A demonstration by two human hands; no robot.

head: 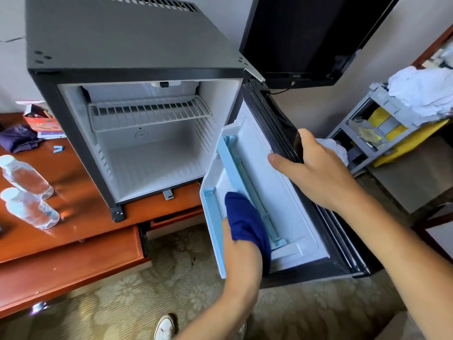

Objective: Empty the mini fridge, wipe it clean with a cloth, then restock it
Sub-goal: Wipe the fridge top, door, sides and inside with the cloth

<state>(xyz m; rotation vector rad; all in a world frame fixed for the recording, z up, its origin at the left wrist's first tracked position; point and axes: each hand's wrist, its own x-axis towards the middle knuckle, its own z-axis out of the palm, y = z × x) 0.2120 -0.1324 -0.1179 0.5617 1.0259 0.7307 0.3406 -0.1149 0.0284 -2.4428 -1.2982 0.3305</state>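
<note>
I have the black mini fridge (132, 42) emptied, its white cavity bare but for the wire shelf (149, 114). My left hand (241, 244) is pressed into the dark blue cloth (245, 217), inside the door's (282, 192) lower pocket, beside the pale blue plastic rail (247, 190), whose long axis runs near to far. My right hand (316, 165) grips the door's far right edge, steadying it. The left hand is nearer the unwiped pocket. Two clear water bottles (27, 192) lie well apart on the left, on the reddish wooden desk (81, 227). No readable writing anywhere
</note>
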